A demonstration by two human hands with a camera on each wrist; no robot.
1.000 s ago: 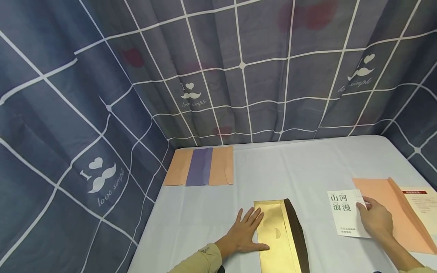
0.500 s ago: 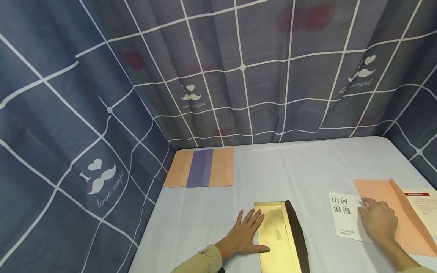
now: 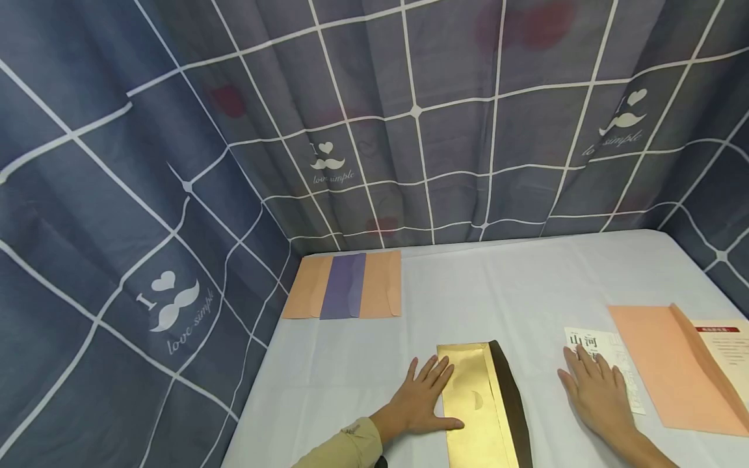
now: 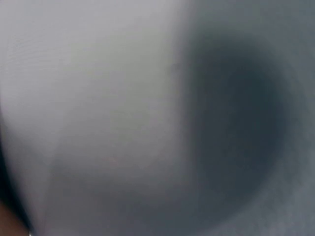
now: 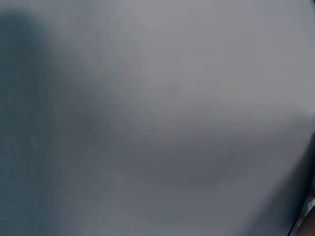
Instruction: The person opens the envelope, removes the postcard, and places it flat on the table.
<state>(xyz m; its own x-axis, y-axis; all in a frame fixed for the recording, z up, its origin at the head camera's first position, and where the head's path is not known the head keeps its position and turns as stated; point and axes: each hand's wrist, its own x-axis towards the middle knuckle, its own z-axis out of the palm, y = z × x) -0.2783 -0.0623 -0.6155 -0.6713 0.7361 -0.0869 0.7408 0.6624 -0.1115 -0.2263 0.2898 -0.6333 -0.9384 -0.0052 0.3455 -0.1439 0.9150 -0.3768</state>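
Observation:
In the head view my left hand (image 3: 418, 400) lies with fingers spread on the left side of a gold envelope (image 3: 476, 377), whose dark flap (image 3: 508, 390) stands along its right side. Over at the right, my right hand (image 3: 599, 396) lies flat with straight fingers across a white card (image 3: 612, 344) printed with large dark characters. Much of that card is hidden under the palm and fingers. A peach envelope (image 3: 673, 370) lies just right of the card, its flap folded up on the right. Both wrist views show only a blurred pale surface and shadow.
At the back left lie two peach envelopes (image 3: 380, 286) with a purple envelope (image 3: 342, 286) between them. A cream printed sheet (image 3: 728, 348) is partly under the right peach envelope's flap. Checked curtains (image 3: 445, 149) enclose the white table (image 3: 468, 286) behind and at the sides.
The right hand has released the white card's right edge, moved left and now lies flat over the card. The left hand and gold envelope have stayed put.

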